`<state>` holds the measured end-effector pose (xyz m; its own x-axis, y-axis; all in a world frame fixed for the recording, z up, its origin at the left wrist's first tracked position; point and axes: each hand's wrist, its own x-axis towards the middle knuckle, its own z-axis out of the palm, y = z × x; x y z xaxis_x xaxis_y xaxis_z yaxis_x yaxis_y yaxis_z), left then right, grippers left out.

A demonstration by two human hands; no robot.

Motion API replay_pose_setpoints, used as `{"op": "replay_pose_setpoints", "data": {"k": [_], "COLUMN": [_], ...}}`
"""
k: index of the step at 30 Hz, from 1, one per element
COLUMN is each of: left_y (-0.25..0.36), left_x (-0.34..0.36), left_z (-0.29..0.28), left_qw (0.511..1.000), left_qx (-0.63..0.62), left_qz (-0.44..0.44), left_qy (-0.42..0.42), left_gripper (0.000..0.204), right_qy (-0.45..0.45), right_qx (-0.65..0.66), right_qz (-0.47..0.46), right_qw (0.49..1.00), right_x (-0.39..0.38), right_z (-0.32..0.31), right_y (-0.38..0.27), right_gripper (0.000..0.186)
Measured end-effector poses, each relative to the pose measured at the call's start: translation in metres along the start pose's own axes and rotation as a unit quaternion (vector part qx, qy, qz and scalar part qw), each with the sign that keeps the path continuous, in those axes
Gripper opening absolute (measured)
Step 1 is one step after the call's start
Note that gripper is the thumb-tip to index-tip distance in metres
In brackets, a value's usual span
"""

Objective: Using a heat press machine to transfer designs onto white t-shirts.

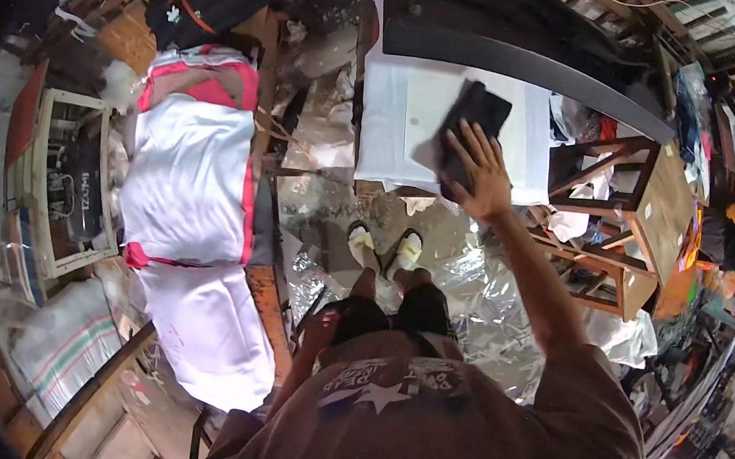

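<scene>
My right hand (480, 170) lies on a dark, flat rectangular object (484, 102), its fingers spread across the top and thumb near the lower edge. The object rests on a pale sheet (425, 94) laid over white cloth (378, 144) on a raised surface. Just above them runs a long black bar (533, 76). My left hand (314, 328) is low beside my dark shorts, mostly hidden by my body, so its fingers cannot be made out.
White and pink garments (185, 180) lie along a bench on my left, with dark clothing (203, 3) beyond. Wooden stools (663, 211) stand at right. Crumpled plastic (488, 290) litters the floor around my sandalled feet. Machinery in a frame (70, 184) sits at far left.
</scene>
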<state>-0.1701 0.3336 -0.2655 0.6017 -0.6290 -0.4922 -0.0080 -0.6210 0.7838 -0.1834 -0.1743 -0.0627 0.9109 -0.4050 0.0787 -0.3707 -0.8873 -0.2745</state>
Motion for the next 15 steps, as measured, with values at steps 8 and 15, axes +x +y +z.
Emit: {"op": "replay_pose_setpoints", "data": {"k": [8, 15], "left_y": [0.068, 0.129], "left_x": [0.084, 0.182], "left_z": [-0.042, -0.063], "left_qw": [0.991, 0.947], "left_qx": [0.114, 0.283], "left_qz": [0.065, 0.146], "left_qy": [0.038, 0.035], "left_gripper": [0.033, 0.033], "right_qy": [0.102, -0.097], "right_qx": [0.045, 0.336], "right_qz": [0.129, 0.155], "right_qw": [0.985, 0.924], "right_x": [-0.071, -0.139], "right_z": [0.048, -0.019], "right_y": [-0.018, -0.049], "right_gripper": [0.07, 0.039]}}
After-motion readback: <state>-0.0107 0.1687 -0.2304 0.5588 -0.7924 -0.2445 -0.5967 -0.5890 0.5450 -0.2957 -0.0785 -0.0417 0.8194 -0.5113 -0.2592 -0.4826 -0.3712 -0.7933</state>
